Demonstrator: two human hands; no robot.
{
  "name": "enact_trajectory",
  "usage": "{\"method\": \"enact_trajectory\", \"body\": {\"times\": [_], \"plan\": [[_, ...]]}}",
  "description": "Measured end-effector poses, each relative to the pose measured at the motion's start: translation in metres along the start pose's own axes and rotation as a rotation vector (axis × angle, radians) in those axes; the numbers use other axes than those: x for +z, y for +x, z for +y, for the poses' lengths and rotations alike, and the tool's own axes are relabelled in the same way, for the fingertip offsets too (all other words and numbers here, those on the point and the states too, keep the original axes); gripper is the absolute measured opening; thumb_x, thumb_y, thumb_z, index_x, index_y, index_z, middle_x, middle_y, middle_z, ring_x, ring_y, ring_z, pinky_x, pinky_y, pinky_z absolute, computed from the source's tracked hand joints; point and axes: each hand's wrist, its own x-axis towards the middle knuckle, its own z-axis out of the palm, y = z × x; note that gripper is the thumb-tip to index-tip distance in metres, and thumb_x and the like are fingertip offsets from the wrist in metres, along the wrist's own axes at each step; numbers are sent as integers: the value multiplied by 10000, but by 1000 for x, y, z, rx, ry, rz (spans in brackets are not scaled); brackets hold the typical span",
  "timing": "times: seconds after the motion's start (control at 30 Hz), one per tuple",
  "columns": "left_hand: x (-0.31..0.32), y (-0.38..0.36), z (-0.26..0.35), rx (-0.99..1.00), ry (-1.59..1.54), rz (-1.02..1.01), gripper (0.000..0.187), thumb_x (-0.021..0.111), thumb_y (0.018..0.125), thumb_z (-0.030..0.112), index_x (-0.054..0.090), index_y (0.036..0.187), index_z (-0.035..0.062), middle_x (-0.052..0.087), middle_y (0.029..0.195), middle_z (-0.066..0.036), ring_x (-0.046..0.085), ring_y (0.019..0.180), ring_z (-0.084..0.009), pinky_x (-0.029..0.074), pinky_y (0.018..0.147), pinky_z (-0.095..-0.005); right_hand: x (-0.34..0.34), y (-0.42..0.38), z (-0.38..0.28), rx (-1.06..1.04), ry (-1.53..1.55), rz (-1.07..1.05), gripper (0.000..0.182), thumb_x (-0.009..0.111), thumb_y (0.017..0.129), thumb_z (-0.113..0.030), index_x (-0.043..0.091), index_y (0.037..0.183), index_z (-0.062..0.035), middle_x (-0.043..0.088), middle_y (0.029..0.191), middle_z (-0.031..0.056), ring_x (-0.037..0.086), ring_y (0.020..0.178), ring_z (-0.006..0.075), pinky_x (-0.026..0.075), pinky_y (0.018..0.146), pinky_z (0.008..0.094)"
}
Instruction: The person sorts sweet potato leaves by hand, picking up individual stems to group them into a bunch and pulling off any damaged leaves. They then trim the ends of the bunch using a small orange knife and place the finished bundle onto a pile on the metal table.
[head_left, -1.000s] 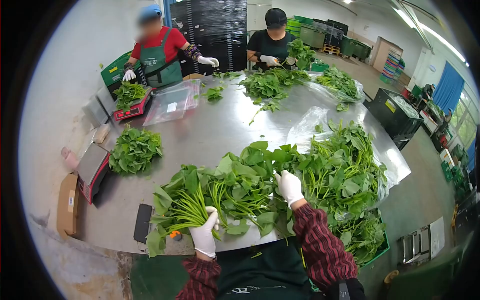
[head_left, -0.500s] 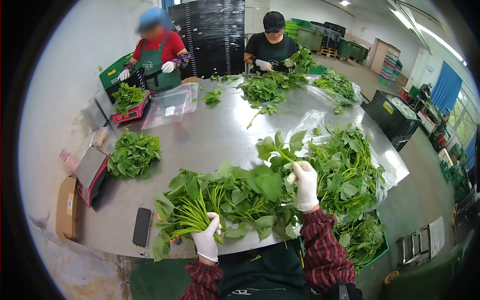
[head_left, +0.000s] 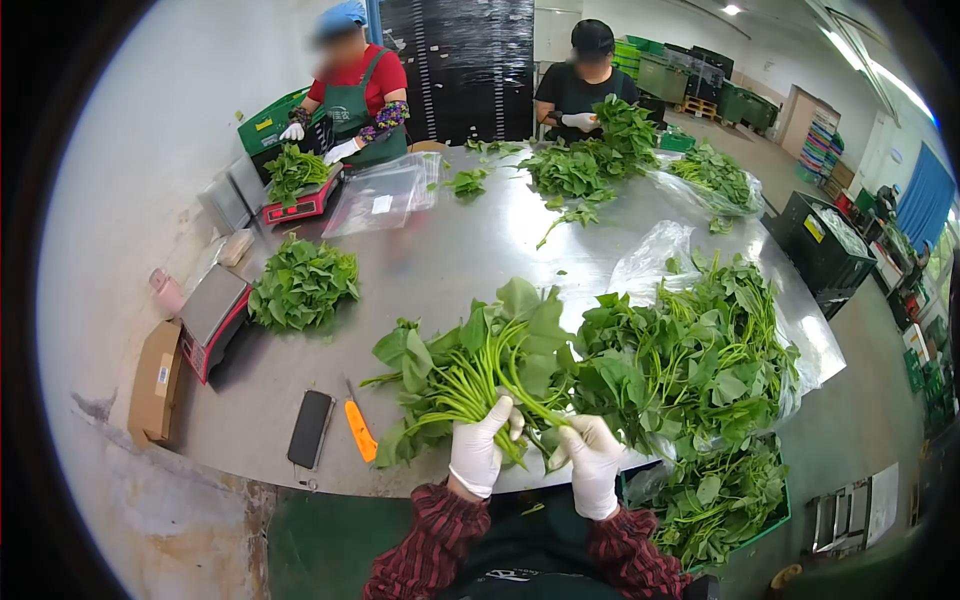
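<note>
My left hand (head_left: pixel 478 450), in a white glove, is closed around a bunch of leafy green stems (head_left: pixel 450 390) above the table's near edge. Close on its right, my right hand (head_left: pixel 592 462), also gloved, pinches the lower ends of a few more stems (head_left: pixel 528 398). Their leaves lean in against the bunch. Beyond my right hand spreads a large heap of loose leafy greens (head_left: pixel 690 350) on clear plastic. An orange-handled knife (head_left: pixel 360 430) and a black phone (head_left: pixel 311 430) lie to the left of my left hand.
A finished-looking leaf pile (head_left: pixel 303 283) sits beside a red scale (head_left: pixel 215 312) on the metal table (head_left: pixel 450 255). Across it, two co-workers handle greens, one at another scale (head_left: pixel 300 205). A crate of greens (head_left: pixel 720 500) stands below the right edge. Plastic bags (head_left: pixel 385 197) lie farther back.
My right hand has come down and left with its stems, next to the bunch in my left hand. The bunch has shifted right, uncovering the orange knife. The view has turned slightly.
</note>
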Motion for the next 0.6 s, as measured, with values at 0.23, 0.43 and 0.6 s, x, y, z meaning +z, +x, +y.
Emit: {"method": "enact_trajectory", "body": {"times": [0.23, 0.43, 0.6], "plan": [[-12, -8, 2, 5, 46, 55, 117, 597, 825, -17, 555, 934, -7, 588, 801, -73, 540, 607, -142, 416, 525, -245, -15, 3, 16, -119, -641, -364, 145, 648, 827, -79, 630, 918, 32, 605, 700, 61, 540, 506, 77, 425, 456, 224], [-21, -16, -9, -22, 125, 28, 146, 592, 838, 15, 562, 979, -4, 606, 846, -93, 545, 634, -152, 424, 547, -254, -10, 5, 8, 13, -607, -338, 173, 645, 827, -148, 623, 877, 17, 598, 662, 105, 557, 502, 162, 444, 494, 276], [-11, -21, -12, 47, 143, 12, 134, 609, 825, 1, 573, 954, 6, 595, 828, -49, 529, 648, -117, 424, 575, -228, -5, 3, 17, 107, -488, -29, 158, 580, 869, -130, 573, 804, 15, 594, 620, 76, 495, 410, 102, 409, 424, 251]]}}
